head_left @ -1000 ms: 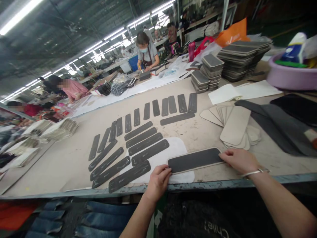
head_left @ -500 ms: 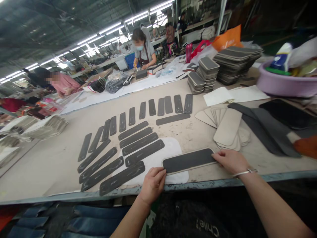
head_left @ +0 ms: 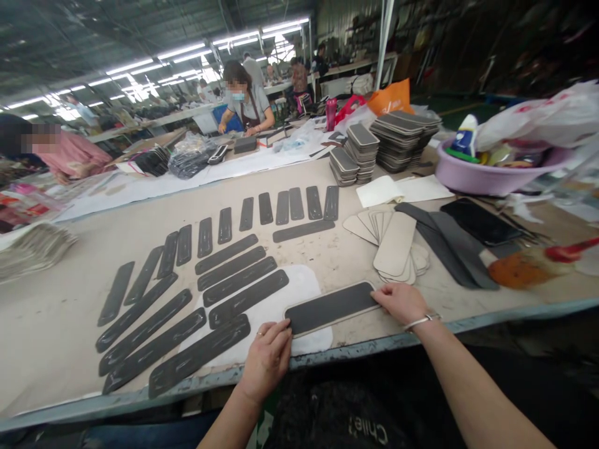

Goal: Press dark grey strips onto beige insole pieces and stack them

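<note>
A long dark grey panel (head_left: 331, 307) with rounded corners and a pale border lies between my two hands near the table's front edge. My left hand (head_left: 269, 352) pinches its left end, and my right hand (head_left: 400, 302) pinches the far right corner. Beneath the panel is a white sheet (head_left: 309, 284). To the left, several glossy dark grey strips (head_left: 243, 271) are spread in rows, some of them on the sheet. Beyond my right hand a fan of cream rounded pieces (head_left: 395, 243) rests on the table.
Stacks of finished-looking panels (head_left: 397, 140) stand at the back right, beside a purple basin (head_left: 500, 171) holding bottles and bags. Flat dark strips (head_left: 449, 249) and a brush with an orange head (head_left: 524, 268) lie at the right. A co-worker (head_left: 246, 103) works across the table.
My view has swung to the right, so the table's contents sit further left and more of the basin and brush shows. Both hands keep their hold on the panel's ends.
</note>
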A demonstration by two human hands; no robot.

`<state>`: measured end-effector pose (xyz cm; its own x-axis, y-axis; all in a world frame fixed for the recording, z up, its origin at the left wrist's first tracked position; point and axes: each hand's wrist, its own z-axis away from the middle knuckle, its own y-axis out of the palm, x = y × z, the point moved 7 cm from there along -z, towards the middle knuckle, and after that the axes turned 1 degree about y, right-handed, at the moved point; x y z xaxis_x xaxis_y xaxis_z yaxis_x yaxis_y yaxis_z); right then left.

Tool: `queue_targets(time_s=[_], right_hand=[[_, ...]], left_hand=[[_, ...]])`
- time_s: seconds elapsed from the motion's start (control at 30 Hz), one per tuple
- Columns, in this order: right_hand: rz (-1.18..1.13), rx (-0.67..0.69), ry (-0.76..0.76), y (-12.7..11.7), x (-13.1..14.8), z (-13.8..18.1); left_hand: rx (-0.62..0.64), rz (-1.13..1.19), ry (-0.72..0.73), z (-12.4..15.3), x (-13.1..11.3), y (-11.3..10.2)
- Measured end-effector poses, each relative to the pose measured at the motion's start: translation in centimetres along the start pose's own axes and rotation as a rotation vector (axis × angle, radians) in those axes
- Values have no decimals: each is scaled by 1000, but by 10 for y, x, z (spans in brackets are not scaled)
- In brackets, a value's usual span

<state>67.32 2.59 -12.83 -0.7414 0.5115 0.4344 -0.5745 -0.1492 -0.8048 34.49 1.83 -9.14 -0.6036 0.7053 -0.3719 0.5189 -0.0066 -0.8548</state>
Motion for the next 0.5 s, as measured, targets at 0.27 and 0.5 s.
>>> queue_targets(time_s=[0.27,0.5], right_hand=[[36,8,-2,2,-2,-2],[70,20,8,-1,0,0]], left_hand=[[0,14,-16,1,2,1],[10,14,-36,0,1,1]])
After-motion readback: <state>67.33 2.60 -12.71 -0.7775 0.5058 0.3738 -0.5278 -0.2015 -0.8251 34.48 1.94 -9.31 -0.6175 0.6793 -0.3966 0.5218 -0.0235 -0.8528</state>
